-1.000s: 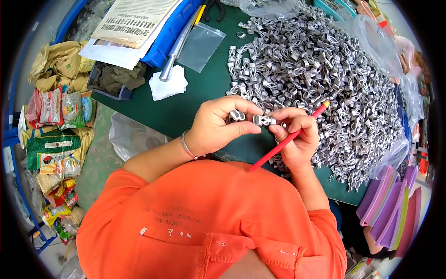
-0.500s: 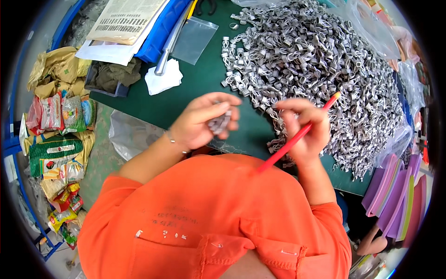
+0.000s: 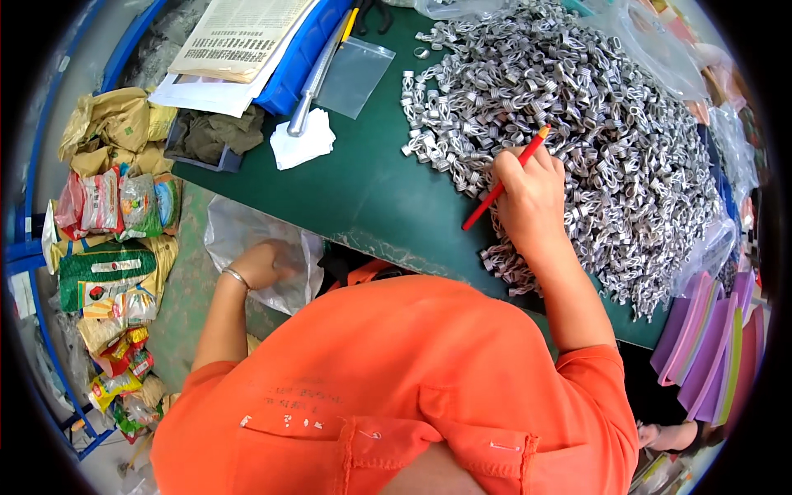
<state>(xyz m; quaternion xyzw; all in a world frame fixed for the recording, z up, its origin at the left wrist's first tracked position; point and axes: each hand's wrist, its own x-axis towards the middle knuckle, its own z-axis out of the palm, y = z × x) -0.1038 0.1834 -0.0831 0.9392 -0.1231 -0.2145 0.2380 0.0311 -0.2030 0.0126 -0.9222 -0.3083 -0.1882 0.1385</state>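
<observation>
My right hand is closed around a slim red pencil with an orange-yellow end. It rests over the near left edge of a big heap of small grey looped metal pieces on the green table. Whether its fingertips also grip one of the pieces is hidden from view. Off the table's front edge, my left hand, with a bracelet at the wrist, reaches into the mouth of a clear plastic bag. Blur and the bag obscure its fingers, and nothing can be made out in them.
A blue bin with printed papers stands at the far left. Beside it lie a metal-shafted tool, white paper and a zip bag. A grey tray holds dark cloth. Purple foam sheets stand at right.
My left hand has moved from above the table's front, where it held grey metal pieces, down-left to the plastic bag. My right hand has moved up onto the heap, still holding the pencil.
</observation>
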